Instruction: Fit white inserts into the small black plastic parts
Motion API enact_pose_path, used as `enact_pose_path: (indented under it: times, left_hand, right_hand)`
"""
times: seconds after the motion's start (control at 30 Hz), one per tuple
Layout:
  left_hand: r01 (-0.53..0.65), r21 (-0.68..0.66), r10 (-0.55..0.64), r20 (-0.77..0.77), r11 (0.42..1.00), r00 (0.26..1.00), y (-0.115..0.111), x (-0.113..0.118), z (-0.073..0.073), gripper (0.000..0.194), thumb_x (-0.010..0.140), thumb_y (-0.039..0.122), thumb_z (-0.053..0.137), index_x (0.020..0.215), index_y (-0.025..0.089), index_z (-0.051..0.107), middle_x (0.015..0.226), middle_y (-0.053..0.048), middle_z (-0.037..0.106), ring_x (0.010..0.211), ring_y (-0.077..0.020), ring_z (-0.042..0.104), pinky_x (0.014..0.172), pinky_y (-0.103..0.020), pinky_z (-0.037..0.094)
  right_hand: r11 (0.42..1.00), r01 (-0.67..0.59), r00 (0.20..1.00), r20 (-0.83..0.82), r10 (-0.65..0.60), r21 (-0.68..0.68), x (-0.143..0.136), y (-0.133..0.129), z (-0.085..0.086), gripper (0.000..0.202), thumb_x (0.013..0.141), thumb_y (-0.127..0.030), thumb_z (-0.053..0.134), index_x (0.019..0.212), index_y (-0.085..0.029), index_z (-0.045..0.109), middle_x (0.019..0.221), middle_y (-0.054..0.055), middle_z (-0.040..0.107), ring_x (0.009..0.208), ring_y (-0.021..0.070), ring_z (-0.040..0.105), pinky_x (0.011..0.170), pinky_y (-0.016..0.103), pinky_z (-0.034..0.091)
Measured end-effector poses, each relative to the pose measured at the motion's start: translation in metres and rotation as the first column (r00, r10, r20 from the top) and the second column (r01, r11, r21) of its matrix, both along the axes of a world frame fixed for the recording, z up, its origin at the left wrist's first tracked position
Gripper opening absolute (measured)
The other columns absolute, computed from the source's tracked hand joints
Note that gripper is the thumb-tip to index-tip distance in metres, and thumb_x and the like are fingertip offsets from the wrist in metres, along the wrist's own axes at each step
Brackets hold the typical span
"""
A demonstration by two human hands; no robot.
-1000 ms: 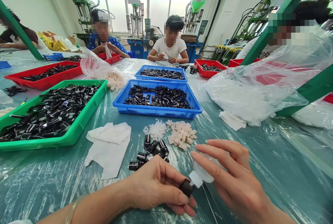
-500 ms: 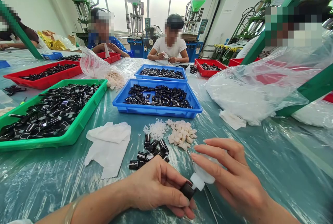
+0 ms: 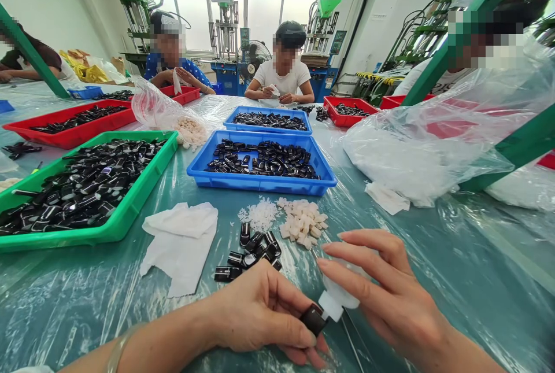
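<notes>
My left hand [image 3: 260,309] pinches a small glossy black plastic piece [image 3: 314,321] between thumb and fingers. Against the end of this piece sits the nozzle of a small translucent white squeeze bottle [image 3: 332,305], tipped toward it. My right hand [image 3: 390,295] is closed around the bottle and hides part of its body. A thin metal rod [image 3: 353,341] passes beneath the bottle on the table; its full shape is hidden. Just beyond my left hand lie several like black pieces [image 3: 255,251]. Behind them are a heap of cream-coloured blocks [image 3: 303,224] and a heap of clear-white bits [image 3: 260,214].
A white cloth [image 3: 180,248] lies left of the loose pieces. Green [image 3: 125,225], blue [image 3: 260,183] and red [image 3: 71,140] trays hold black parts. A large plastic bag [image 3: 420,159] and a green post [image 3: 520,144] stand at right. Several co-workers sit around the table.
Both hands keep nearly the same pose. The bottle has shifted very slightly, its nozzle still at the black piece.
</notes>
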State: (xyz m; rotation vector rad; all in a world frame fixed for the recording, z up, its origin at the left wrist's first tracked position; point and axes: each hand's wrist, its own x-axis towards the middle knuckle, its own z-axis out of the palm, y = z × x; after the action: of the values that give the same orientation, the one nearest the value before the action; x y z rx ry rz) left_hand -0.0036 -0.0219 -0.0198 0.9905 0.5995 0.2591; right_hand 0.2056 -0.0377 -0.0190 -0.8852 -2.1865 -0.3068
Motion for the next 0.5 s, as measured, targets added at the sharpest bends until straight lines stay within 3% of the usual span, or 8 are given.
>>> enact_pose_path:
  times: [0.5]
  left_hand:
    - [0.011, 0.0, -0.011, -0.019, 1.0, 1.0, 0.0004, 0.0005, 0.0005, 0.021, 0.068, 0.025, 0.068, 0.082, 0.011, 0.073, 0.066, -0.006, 0.069, 0.064, -0.0119, 0.066, 0.064, -0.018, 0.051]
  right_hand:
    - [1.0, -0.006, 0.996, 0.094, 0.003, 0.026, 0.0025, -0.004, 0.0074, 0.029, 0.093, -0.017, 0.036, 0.099, -0.023, 0.064, 0.099, 0.004, 0.067, 0.102, 0.0211, 0.05, 0.089, 0.044, 0.036]
